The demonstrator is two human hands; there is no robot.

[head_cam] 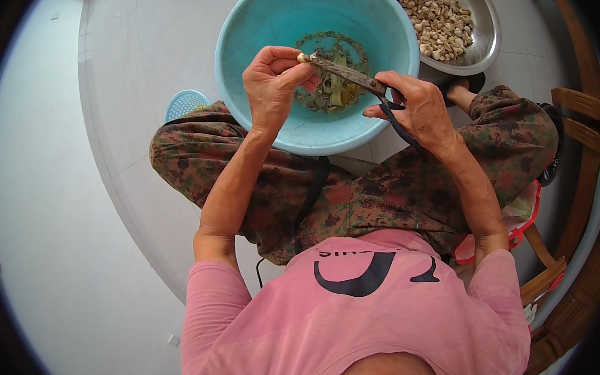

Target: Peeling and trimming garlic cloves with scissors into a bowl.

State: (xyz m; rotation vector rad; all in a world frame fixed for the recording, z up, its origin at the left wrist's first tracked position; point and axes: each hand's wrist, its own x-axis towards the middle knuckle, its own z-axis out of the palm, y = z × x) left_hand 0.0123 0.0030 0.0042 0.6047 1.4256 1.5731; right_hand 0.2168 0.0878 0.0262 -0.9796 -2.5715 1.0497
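Note:
Over a light-blue plastic basin (pixel 316 146), my left hand (pixel 277 82) pinches a small pale garlic bulb (pixel 302 58) between thumb and fingertips. My right hand (pixel 418 107) grips the black handles of a pair of worn metal scissors (pixel 349 75). The blades point left, and their tips meet the right end of the bulb, where a frayed bit shows. They look nearly closed. Below the hands, dry scraps and yellowish-green peelings (pixel 338 90) lie on the basin's bottom, partly hidden by the hands and scissors.
A stainless-steel bowl (pixel 485 54) of small garlic bulbs (pixel 443 29) stands at the upper right. A light-blue perforated plastic basket (pixel 186 104) sits by my left knee. Wooden chair parts (pixel 584 108) and a red-rimmed container (pixel 525 219) are on the right.

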